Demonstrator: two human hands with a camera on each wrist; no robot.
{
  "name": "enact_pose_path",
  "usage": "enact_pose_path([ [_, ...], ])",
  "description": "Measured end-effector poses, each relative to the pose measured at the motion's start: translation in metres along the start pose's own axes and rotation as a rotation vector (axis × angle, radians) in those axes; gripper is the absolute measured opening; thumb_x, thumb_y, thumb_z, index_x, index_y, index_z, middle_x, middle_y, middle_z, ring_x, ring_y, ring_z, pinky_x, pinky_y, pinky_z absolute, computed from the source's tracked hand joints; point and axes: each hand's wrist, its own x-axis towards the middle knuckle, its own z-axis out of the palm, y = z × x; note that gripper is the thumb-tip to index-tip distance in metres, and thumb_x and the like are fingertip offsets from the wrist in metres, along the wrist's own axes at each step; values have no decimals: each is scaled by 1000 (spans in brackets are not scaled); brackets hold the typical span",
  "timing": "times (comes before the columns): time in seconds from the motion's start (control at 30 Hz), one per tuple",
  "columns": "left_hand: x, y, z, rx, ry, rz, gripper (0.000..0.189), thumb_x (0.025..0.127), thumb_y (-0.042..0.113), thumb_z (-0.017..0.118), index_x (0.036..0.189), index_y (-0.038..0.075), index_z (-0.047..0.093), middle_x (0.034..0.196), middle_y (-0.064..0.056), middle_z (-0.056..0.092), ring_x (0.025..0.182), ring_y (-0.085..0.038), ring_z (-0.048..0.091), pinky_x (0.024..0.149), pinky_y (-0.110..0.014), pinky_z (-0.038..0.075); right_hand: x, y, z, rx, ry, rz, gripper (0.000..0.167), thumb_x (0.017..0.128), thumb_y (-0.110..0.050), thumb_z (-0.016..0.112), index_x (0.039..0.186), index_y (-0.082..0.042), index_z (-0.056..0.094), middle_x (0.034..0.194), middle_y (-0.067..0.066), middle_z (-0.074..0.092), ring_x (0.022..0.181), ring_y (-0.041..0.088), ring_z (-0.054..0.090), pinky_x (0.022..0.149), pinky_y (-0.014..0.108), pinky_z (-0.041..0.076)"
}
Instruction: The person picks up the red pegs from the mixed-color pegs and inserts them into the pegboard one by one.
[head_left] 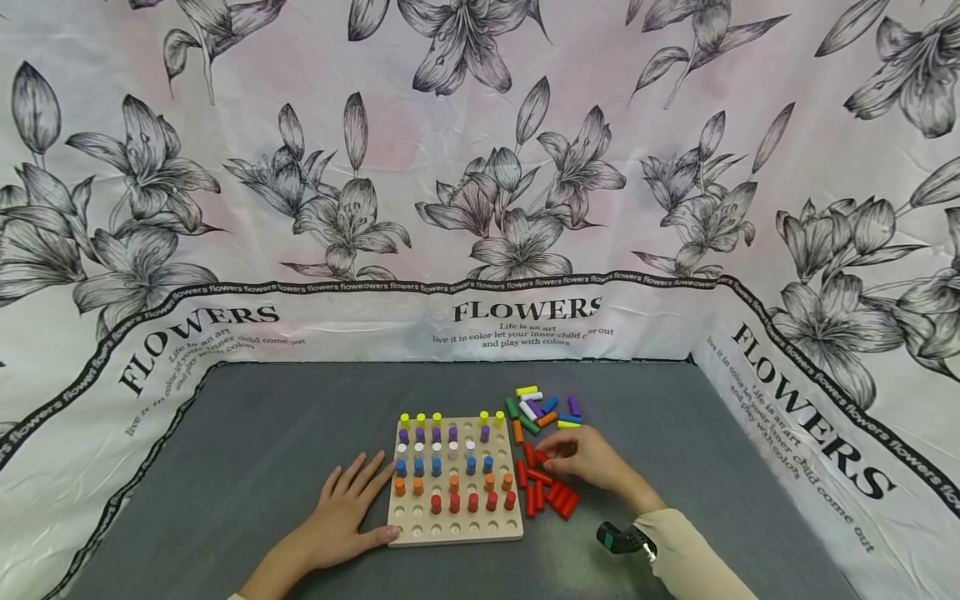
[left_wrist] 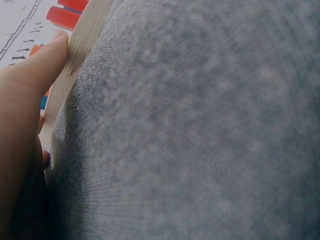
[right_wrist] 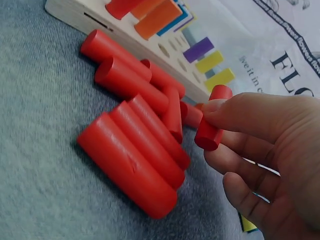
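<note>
Behind your work hangs a flower-printed cloth (head_left: 517, 346), and a grey surface (head_left: 285, 417) lies in front of it. Your right hand (head_left: 592, 461) pinches a red peg (right_wrist: 208, 135) between thumb and fingers, held beside the right edge of the wooden pegboard (head_left: 453, 542). Loose red pegs (right_wrist: 132, 157) lie just below that hand, three of them side by side, the others jumbled against each other near the board. Your left hand (head_left: 337, 517) lies with its fingers spread at the board's left side, thumb touching the near left corner. On the board, coloured pegs (head_left: 454, 503) stand upright in rows: yellow farthest from you, then purple, white, blue, orange and red. Beyond your right hand, off the board's far right corner, lies a scatter of mixed-colour pegs (head_left: 528, 411).
</note>
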Motion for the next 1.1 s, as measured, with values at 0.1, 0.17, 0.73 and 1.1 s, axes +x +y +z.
enact_pose_path([
  [0.1, -1, 0, 0, 0, -4, 1, 87, 90, 65, 57, 159, 24, 24, 167, -10, 19, 153, -44, 14, 114, -72, 8, -1, -6, 1, -8, 3, -5, 20, 85, -21, 78, 105, -16, 77, 87, -3, 70, 72, 2, 60, 66, 20, 52],
  [0.17, -1, 1, -1, -6, -8, 1, 87, 90, 65, 57, 159, 24, 24, 167, -10, 19, 153, -45, 14, 114, -73, 8, -1, -10, 1, -8, 6, -8, 20, 85, -21, 78, 105, -16, 77, 88, -3, 70, 73, 2, 60, 66, 20, 52],
  [0.73, 0, -1, 2, -14, 48, 38, 85, 89, 63, 60, 157, 25, 29, 165, -14, 24, 149, -48, 19, 111, -74, 9, -4, -48, 9, 16, 11, -67, 20, 87, -24, 77, 105, -18, 76, 93, -2, 73, 80, 2, 63, 72, 21, 54],
  [1.1, 1, -1, 0, -4, 11, 4, 87, 89, 65, 59, 158, 24, 26, 167, -11, 21, 152, -45, 15, 114, -72, 8, -5, -64, 17, 56, -20, -139, 20, 88, -22, 76, 107, -17, 74, 96, 1, 76, 82, 2, 66, 74, 22, 56],
])
